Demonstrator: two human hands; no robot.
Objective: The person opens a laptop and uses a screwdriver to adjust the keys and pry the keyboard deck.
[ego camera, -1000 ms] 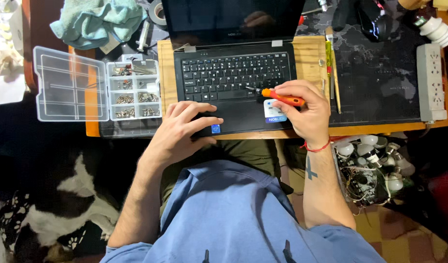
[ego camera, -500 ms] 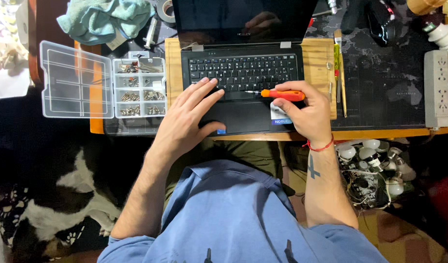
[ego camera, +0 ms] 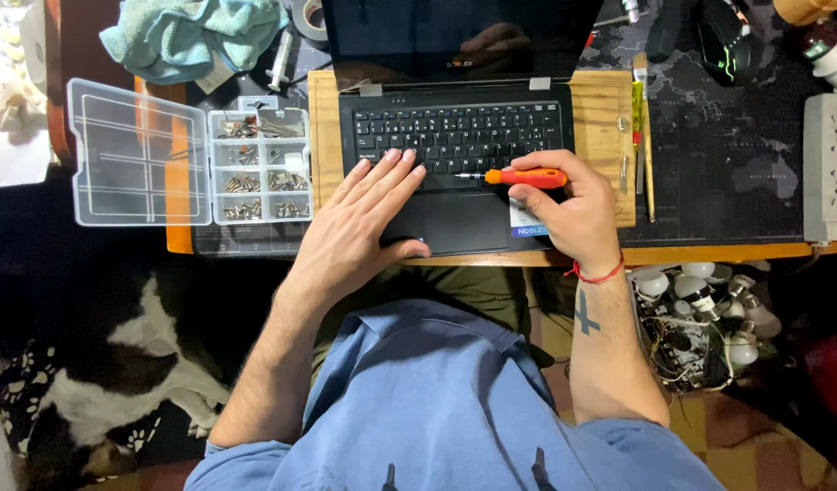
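The left hand (ego camera: 359, 227) is laid flat on the laptop (ego camera: 455, 164), fingers spread across palm rest and lower keys, nothing held. The right hand (ego camera: 568, 214) is closed around a screwdriver (ego camera: 518, 177): orange handle, short metal tip pointed left over the bottom key row. Left of the laptop, an open clear screw box (ego camera: 191, 164) is seen; beyond, a teal cloth (ego camera: 195, 32).

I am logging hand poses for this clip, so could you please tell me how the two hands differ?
The left hand lies flat with fingers spread on the laptop, holding nothing; the right hand is curled around an orange screwdriver. The left reaches the lower keys; the right stays over the palm rest, and only it has a red wrist cord. Both are bare.
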